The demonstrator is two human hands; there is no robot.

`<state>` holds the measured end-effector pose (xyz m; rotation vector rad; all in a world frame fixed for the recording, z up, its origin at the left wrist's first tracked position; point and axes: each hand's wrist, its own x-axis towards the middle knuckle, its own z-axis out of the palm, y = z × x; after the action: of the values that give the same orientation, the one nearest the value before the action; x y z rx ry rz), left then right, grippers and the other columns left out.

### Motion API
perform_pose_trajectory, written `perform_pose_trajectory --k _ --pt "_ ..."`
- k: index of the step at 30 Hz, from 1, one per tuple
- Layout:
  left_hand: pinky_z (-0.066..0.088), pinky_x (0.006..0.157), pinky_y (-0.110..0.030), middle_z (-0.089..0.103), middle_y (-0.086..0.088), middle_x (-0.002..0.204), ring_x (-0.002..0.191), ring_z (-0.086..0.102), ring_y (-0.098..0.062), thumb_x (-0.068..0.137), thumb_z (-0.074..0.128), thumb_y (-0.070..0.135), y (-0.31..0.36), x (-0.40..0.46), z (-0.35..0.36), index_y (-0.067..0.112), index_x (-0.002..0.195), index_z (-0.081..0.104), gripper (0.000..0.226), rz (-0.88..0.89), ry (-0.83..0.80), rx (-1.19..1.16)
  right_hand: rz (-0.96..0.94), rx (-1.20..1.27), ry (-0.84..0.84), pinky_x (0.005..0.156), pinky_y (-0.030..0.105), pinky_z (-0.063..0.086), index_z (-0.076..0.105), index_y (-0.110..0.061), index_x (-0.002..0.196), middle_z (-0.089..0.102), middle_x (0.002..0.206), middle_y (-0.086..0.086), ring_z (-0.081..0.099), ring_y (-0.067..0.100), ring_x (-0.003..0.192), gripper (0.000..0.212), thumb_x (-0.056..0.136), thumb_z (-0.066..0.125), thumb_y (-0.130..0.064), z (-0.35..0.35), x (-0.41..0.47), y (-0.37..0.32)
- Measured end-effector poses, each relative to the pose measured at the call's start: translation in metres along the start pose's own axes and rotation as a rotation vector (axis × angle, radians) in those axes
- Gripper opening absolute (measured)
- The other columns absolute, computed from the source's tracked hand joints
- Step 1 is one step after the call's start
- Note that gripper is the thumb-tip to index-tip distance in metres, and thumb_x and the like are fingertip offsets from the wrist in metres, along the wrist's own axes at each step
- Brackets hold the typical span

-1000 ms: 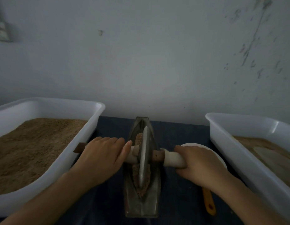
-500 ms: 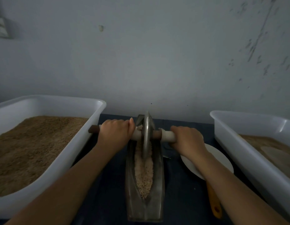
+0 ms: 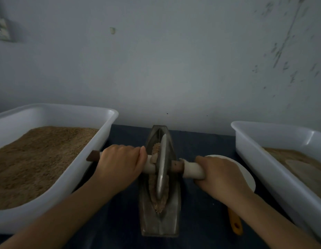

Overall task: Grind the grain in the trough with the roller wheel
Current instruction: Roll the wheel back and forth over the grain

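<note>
A narrow boat-shaped metal trough (image 3: 160, 221) lies lengthwise on the dark table in front of me. Brown grain (image 3: 160, 202) fills its groove. The metal roller wheel (image 3: 162, 168) stands upright in the groove near the trough's middle, on a wooden axle with white sleeves. My left hand (image 3: 120, 164) grips the axle's left handle. My right hand (image 3: 220, 177) grips the white right handle (image 3: 192, 170). The axle's brown left end (image 3: 93, 156) sticks out past my left hand.
A big white tub (image 3: 95, 155) heaped with brown grain stands at the left, touching close to the axle end. Another white tub (image 3: 260, 159) with ground meal stands at the right. A white plate (image 3: 245, 175) and an orange-handled tool (image 3: 235, 223) lie under my right arm. A wall rises just behind.
The wheel rolled from the trough's middle to its far end, then came back toward me to the middle. Both hands kept their grip on the handles throughout.
</note>
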<state>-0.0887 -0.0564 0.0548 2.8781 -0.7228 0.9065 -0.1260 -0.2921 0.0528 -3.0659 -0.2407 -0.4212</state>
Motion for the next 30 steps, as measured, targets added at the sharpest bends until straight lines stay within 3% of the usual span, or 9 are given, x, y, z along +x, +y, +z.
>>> perform_pose_trajectory --k 3,8,10,12,14,16,18,26,30 --pt "0.032 0.041 -0.029 0.032 -0.002 0.042 0.038 0.048 -0.028 0.088 0.047 0.022 0.002 -0.008 -0.005 0.009 0.053 0.051 0.037 -0.053 0.148 -0.097 -0.019 -0.019 0.029 0.062 0.022 0.027 0.038 -0.033 0.081 0.042 0.079 -0.014 0.042 0.004 0.074 0.019 0.085 0.055 -0.04 -0.005 -0.011 -0.003" --pt "0.039 0.032 -0.026 0.044 0.0 0.039 0.03 0.043 -0.018 0.078 0.067 0.011 0.0 -0.004 0.001 0.012 0.053 0.052 0.029 0.067 0.136 0.006 -0.006 -0.03 0.045 0.06 0.023 0.026 0.04 -0.033 0.083 0.043 0.079 -0.013 0.042 0.004 0.073 0.018 0.085 0.056 -0.041 -0.003 -0.001 -0.001" --pt "0.044 0.036 -0.029 0.051 -0.001 0.046 0.035 0.047 -0.016 0.084 0.062 0.014 -0.004 0.0 0.007 0.01 0.063 0.06 0.021 0.103 0.077 0.045 -0.015 -0.056 0.072 0.057 0.025 0.023 0.039 -0.032 0.081 0.049 0.079 -0.012 0.046 0.007 0.072 0.02 0.084 0.056 -0.042 0.001 0.009 0.001" --pt "0.046 0.038 -0.029 0.057 -0.009 0.052 0.038 0.052 -0.022 0.072 0.073 0.014 -0.011 0.007 0.016 0.001 0.08 0.069 0.016 0.168 0.041 0.153 -0.019 -0.103 0.118 0.054 0.027 0.021 0.039 -0.031 0.08 0.057 0.083 -0.009 0.053 0.012 0.076 0.021 0.083 0.056 -0.042 0.006 0.022 0.004" --pt "0.048 0.04 -0.031 0.061 -0.016 0.06 0.044 0.057 -0.026 0.057 0.084 0.011 -0.015 0.02 0.023 -0.008 0.101 0.064 0.052 0.202 -0.016 0.315 0.002 -0.113 0.131 0.056 0.029 0.022 0.044 -0.029 0.082 0.061 0.088 -0.007 0.057 0.016 0.081 0.018 0.082 0.057 -0.041 0.011 0.039 0.007" --pt "0.05 0.058 -0.033 0.063 -0.016 0.091 0.071 0.063 -0.028 0.082 0.066 0.018 -0.016 0.037 0.033 -0.007 0.131 0.037 0.062 0.151 -0.091 0.41 0.033 -0.11 0.115 0.06 0.029 0.027 0.051 -0.026 0.088 0.062 0.091 -0.005 0.059 0.019 0.086 0.018 0.081 0.059 -0.041 0.016 0.057 0.011" --pt "0.044 0.065 -0.035 0.058 -0.013 0.109 0.089 0.06 -0.028 0.096 0.042 0.019 -0.019 0.051 0.043 0.0 0.141 0.012 0.057 0.112 -0.135 0.448 0.045 -0.113 0.108 0.061 0.029 0.028 0.053 -0.024 0.091 0.063 0.093 -0.003 0.059 0.02 0.087 0.018 0.081 0.059 -0.038 0.021 0.072 0.015" --pt "0.043 0.063 -0.033 0.058 -0.009 0.105 0.085 0.06 -0.023 0.09 0.054 0.028 -0.022 0.054 0.045 0.004 0.138 0.018 0.064 0.132 -0.164 0.433 0.032 -0.09 0.092 0.06 0.029 0.028 0.051 -0.025 0.091 0.063 0.091 -0.004 0.059 0.02 0.084 0.017 0.082 0.058 -0.039 0.022 0.065 0.016" --pt "0.049 0.056 -0.028 0.06 -0.002 0.076 0.061 0.058 -0.015 0.094 0.044 0.025 -0.013 0.022 0.026 0.007 0.103 0.049 0.021 0.123 -0.041 0.224 0.003 -0.063 0.101 0.058 0.028 0.023 0.038 -0.031 0.079 0.054 0.08 -0.009 0.046 0.011 0.069 0.022 0.084 0.057 -0.04 0.014 0.026 0.007"
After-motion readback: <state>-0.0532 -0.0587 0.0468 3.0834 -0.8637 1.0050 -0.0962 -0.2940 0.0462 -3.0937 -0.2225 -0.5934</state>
